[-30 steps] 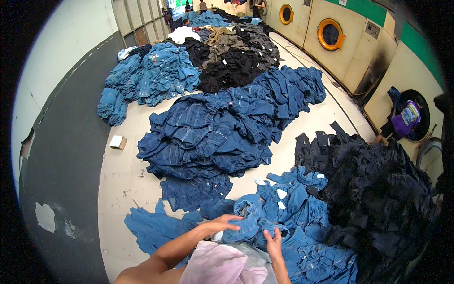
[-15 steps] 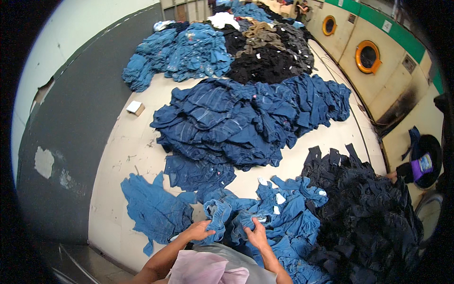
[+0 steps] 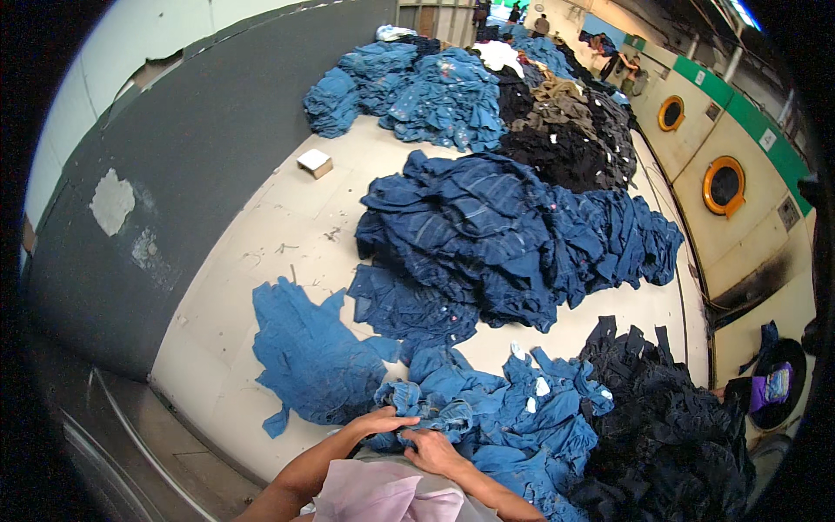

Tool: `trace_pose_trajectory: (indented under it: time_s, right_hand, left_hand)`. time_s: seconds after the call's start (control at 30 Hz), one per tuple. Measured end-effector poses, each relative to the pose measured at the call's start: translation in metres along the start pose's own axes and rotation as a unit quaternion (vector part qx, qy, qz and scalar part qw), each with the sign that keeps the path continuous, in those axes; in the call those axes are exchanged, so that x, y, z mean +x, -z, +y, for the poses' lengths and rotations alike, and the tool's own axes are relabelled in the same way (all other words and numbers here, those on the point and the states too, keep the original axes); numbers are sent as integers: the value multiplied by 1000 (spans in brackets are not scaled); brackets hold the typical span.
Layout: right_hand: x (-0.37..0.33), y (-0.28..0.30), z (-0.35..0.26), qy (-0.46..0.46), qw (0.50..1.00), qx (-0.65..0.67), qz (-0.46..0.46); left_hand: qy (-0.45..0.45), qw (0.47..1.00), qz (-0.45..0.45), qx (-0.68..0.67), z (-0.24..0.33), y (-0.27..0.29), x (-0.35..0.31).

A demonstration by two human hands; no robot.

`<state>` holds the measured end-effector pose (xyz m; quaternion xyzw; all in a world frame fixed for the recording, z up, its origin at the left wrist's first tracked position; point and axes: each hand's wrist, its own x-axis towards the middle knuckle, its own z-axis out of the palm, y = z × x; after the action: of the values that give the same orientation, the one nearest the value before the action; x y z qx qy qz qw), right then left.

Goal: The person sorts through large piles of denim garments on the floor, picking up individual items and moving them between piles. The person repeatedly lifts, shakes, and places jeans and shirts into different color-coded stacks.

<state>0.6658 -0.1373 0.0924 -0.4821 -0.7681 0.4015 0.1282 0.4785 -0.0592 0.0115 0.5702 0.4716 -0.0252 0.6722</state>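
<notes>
In front of my body, a blue denim garment (image 3: 445,411) with gathered, bunched edges is held in both hands. My left hand (image 3: 385,421) is closed on its near left edge. Beside it, my right hand (image 3: 432,451) grips the near edge, with its fingers curled and partly hidden. The two hands are almost touching. Past and to the right of the garment lies a heap of lighter blue denim (image 3: 544,435) with several white tags. A flat blue denim piece (image 3: 313,357) is spread on the floor to the left.
A large dark blue denim pile (image 3: 461,235) lies ahead, and a black garment heap (image 3: 665,435) is at right. Farther back are more piles (image 3: 444,100). A grey wall (image 3: 217,130) runs along the left, machines with orange round doors (image 3: 724,186) along the right. A small box (image 3: 315,163) sits on the floor.
My right hand has moved left, next to my left hand, and the held garment's edges have come together. The view has turned, so the scene sits farther right.
</notes>
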Motion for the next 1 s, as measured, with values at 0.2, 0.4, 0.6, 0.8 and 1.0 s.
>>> trace_pose_trajectory:
  time_s: [0.2, 0.4, 0.6, 0.8, 1.0]
  right_hand:
    - [21, -44, -48, -71, 995, -8, -72]
    - [-7, -73, -11, -66, 969, 150, 186]
    - [5, -114, 86, -497, 740, 394, 225]
    - [10, -92, 83, -367, 667, 620, 190]
    - [27, -57, 0, -300, 682, 620, 247]
  left_hand:
    - [-65, 997, -21, 42, -65, 16, -16]
    - [-52, 994, 50, 79, -71, 18, -35]
    - [-150, 982, 110, 40, -68, 9, -39]
    - [-175, 977, 118, 6, -70, 12, -44]
    - [-190, 965, 167, 67, -49, 62, -115]
